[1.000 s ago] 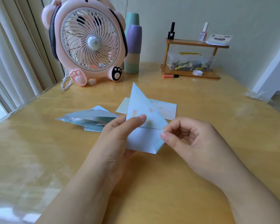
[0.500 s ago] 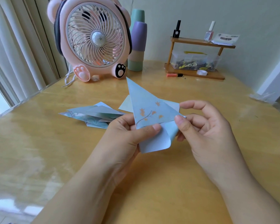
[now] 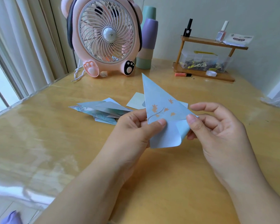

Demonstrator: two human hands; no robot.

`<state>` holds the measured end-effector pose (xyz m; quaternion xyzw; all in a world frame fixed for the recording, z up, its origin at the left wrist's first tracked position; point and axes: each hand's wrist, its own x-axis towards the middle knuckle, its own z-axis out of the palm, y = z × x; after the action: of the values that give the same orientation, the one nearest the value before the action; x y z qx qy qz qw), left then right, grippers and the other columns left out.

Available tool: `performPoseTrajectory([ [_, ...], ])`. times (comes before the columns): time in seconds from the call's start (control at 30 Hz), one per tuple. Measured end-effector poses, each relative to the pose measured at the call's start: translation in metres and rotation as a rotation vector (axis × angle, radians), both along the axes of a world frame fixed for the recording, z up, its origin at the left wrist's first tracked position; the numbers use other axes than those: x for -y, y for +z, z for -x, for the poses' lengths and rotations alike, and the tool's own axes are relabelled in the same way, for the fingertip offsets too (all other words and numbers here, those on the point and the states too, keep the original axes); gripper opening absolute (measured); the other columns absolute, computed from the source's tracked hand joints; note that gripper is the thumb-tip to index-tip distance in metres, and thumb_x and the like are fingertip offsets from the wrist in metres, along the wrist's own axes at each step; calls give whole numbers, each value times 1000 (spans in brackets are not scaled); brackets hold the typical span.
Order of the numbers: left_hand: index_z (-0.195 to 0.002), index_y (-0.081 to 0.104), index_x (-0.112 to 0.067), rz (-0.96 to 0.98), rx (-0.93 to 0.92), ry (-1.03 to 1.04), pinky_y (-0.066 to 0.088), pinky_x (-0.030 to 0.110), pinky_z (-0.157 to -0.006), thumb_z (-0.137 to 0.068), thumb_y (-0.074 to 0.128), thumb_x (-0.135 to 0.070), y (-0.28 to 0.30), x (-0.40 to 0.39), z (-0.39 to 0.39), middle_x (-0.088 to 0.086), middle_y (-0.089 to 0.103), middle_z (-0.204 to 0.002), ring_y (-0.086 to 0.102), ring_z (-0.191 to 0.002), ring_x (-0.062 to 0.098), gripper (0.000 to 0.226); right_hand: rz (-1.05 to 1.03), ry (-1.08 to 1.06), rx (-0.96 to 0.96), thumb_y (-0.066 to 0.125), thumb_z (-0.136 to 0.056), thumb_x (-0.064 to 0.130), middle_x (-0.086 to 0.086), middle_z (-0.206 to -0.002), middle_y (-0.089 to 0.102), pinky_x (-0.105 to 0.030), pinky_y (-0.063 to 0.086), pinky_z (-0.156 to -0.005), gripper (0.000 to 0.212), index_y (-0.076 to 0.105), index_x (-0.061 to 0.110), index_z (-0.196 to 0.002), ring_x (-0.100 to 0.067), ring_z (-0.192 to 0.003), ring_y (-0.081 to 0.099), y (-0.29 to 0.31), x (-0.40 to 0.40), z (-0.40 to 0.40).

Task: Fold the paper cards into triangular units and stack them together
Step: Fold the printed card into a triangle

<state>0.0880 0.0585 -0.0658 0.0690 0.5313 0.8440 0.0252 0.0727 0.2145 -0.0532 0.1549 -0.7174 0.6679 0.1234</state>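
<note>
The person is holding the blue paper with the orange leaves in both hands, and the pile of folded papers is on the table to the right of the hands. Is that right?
Nearly. In the head view both the left hand and the right hand do pinch the blue paper, but the pile of folded papers lies on the table to the left of the hands, not the right.

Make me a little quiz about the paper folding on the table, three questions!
1. True or false: both hands hold the blue card above the table.
2. What is printed on that card? A) orange leaves on a branch B) red stars C) black stripes
3. Fill in: the folded units lie on the side of the ____ hand.

Key:
1. True: the left hand and right hand each pinch it.
2. A
3. left
</note>
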Motion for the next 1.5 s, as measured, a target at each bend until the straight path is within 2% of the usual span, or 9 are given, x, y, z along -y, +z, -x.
performPoseTrajectory([
  [0.1, -105, 69, -7, 35, -39, 34, 55, 24, -75, -91, 54, 1, 0, 0, 0, 9, 74, -98, 71, -90, 18, 22, 10, 6, 18, 61, -80, 18, -1, -63, 68, -14, 47, -56, 15, 59, 16, -95, -5, -52, 57, 0, 0, 0],
  [0.43, -114, 65, -7, 58, -115, 31, 52, 21, -73, -92, 54, 1, -2, 1, 0, 10, 74, -100, 71, -92, 19, 25, 57, 6, 65, 62, -73, 23, -2, -63, 68, -15, 46, -56, 21, 60, 15, -93, -7, -52, 55, 1, 0, -1],
  [0.7, -110, 67, -3, 42, -103, -8, 55, 27, -82, -82, 56, -5, -4, 2, 2, 12, 73, -101, 70, -93, 23, 30, 50, 34, 115, 68, -80, 8, 2, -65, 69, -15, 45, -57, 15, 64, 19, -89, -6, -57, 58, 2, -2, -3],
  [0.83, -111, 67, -9, 153, -66, -100, 53, 36, -87, -79, 59, -9, -5, 1, 0, 18, 73, -97, 70, -94, 30, 33, 70, 85, 240, 63, -69, 25, -3, -72, 72, -16, 49, -57, 13, 71, 16, -73, -11, -64, 65, 2, -4, -3],
  [0.93, -106, 67, -13, 222, -54, -108, 54, 38, -80, -77, 63, -12, -5, 0, 0, 19, 73, -83, 71, -83, 32, 29, 16, 99, 273, 66, -70, 30, -5, -70, 72, -19, 48, -56, 17, 71, 14, -68, -13, -62, 64, 1, -5, -3],
  [1.03, -89, 67, -14, 273, -53, -39, 50, 25, -63, -76, 70, -17, -2, -1, -1, 9, 71, -67, 66, -65, 20, 13, 35, 96, 273, 76, -70, 27, -4, -69, 72, -18, 49, -56, 14, 72, 15, -66, -13, -61, 64, 3, -6, -4],
  [1.13, -71, 62, -15, 318, -38, 70, 33, 18, -48, -83, 70, -17, -1, -3, -1, -6, 54, -43, 43, -42, 5, 15, 83, 82, 281, 68, -66, 31, -5, -71, 72, -19, 49, -56, 18, 71, 13, -65, -14, -62, 66, 5, -6, -4],
  [1.37, -67, 68, -19, 353, -44, 109, 39, 34, -69, -74, 68, -32, -2, -2, -2, 1, 65, -59, 53, -60, 16, 15, 83, 78, 293, 67, -61, 35, -4, -69, 72, -18, 49, -55, 21, 70, 15, -63, -12, -60, 65, 6, -6, -6],
  [1.5, -67, 67, -15, 388, -48, 104, 33, 33, -65, -73, 67, -35, -3, -1, -1, 7, 58, -60, 43, -62, 20, 21, 29, 112, 322, 78, -65, 30, -6, -72, 72, -20, 49, -56, 16, 71, 16, -66, -15, -62, 65, 7, -10, -5],
])
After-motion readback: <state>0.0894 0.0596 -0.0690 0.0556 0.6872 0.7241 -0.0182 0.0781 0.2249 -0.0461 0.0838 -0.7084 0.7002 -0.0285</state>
